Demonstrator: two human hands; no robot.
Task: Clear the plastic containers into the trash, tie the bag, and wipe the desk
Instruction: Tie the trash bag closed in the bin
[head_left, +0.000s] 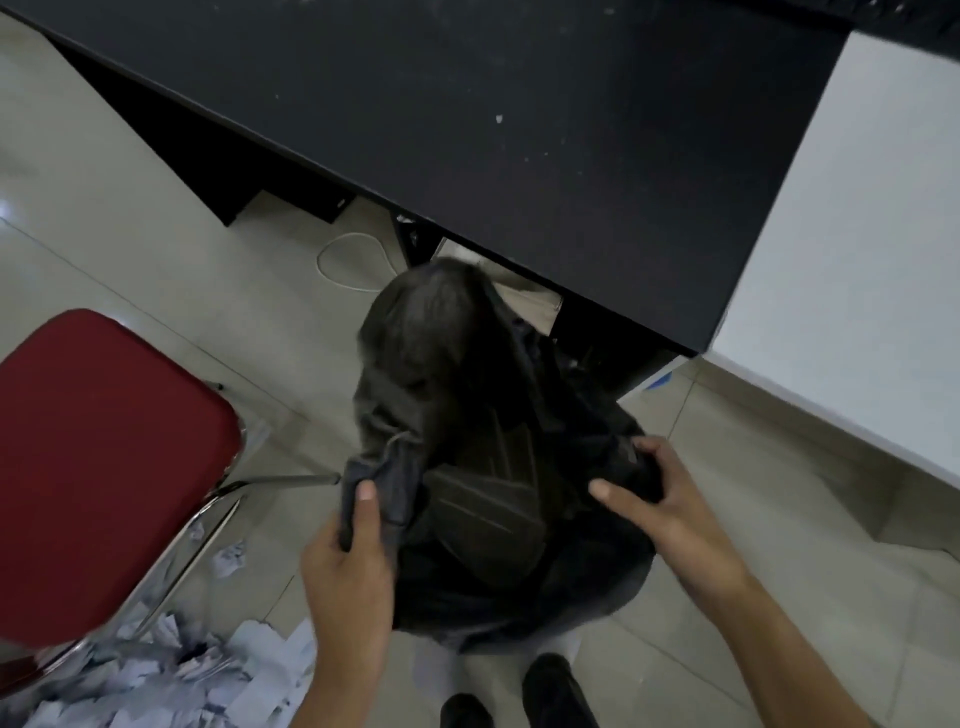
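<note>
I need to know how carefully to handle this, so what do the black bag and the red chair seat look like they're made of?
The black trash bag looks like thin, slightly glossy plastic film: it crumples and folds in both hands. The red chair seat looks like padded matte vinyl or fabric, hard to tell which, on shiny chromed metal tubing.

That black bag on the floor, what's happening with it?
A person is standing over a black trash bag on the floor by a dark desk. The left hand grips a gathered piece of the bag's rim, and the right hand clutches the rim on the other side. The bag's mouth is not yet tied. A red chair stands to the left, with crumpled paper scattered on the floor beneath it.
</note>
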